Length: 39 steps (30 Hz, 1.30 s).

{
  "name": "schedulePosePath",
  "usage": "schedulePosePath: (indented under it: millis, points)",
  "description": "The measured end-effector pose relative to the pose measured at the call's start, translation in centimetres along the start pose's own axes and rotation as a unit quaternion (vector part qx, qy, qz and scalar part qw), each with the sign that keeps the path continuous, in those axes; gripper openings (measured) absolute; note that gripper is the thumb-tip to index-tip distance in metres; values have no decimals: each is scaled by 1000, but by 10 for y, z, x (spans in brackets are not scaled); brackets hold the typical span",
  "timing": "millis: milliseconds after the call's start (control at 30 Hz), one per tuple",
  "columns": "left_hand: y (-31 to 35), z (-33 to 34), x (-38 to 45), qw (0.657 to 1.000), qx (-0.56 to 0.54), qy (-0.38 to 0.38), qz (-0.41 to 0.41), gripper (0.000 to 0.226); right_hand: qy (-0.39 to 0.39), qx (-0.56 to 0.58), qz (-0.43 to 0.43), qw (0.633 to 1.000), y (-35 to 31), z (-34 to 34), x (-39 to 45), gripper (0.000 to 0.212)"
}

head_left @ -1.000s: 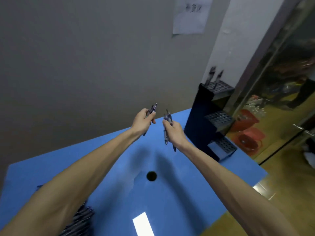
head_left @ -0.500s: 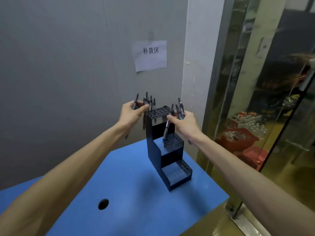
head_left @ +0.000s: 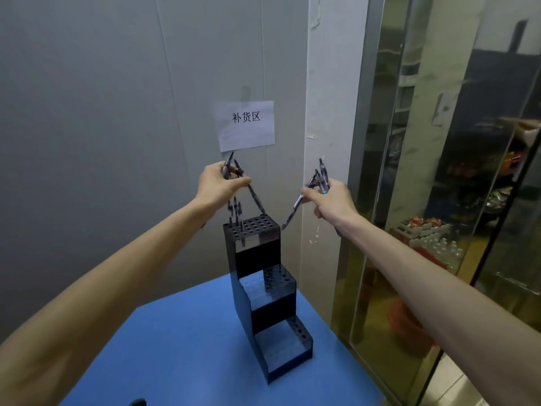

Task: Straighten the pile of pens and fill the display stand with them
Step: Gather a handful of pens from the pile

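A black three-step display stand with perforated tops stands on the blue table near the wall. Two pens stick upright in the back left holes of its top step. My left hand grips a few dark pens above the top step; one of them slants down with its tip at a hole at the top step's back right. My right hand holds a few more pens to the right of the stand, one slanting down toward the stand's top right corner.
A white paper sign hangs on the grey wall behind the stand. A reflective glass partition runs along the table's right side. A round cable hole shows at the table's near edge.
The view has closed in on the stand. Both hands have risen above the top step and spread apart, and a pen from my left hand now points into a top hole.
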<state>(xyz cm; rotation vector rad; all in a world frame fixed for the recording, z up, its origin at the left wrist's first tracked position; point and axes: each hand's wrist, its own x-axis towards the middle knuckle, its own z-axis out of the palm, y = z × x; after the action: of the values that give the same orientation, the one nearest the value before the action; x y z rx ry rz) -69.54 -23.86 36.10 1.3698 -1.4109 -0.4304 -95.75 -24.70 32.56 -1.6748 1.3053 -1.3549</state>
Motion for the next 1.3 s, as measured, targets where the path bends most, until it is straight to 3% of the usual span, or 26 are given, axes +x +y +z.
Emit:
schedulePosePath:
  millis: [300,433,633,867,1067,1200,1300]
  points:
    - [-28,39,66,979,200,-17,35,32,-48,-56,-55,996,9,35,110,27]
    - [-44,47,79,970,240,-16,37,29,-77,-105,-90,987,23,56,138,22]
    - [-61,58,87,956,293,-16,7,23,-132,-91,-144,976,48,80,172,21]
    - [-48,82,73,933,357,34,-17,24,-200,-99,-212,951,72,82,203,21]
    - [-38,93,68,909,411,60,-37,25,-235,-72,-250,937,76,91,213,22]
    - [-38,92,72,904,418,71,-61,26,-253,-114,-287,917,74,99,213,25]
    - [-42,95,72,898,433,45,-62,24,-268,-124,-302,906,71,102,210,22]
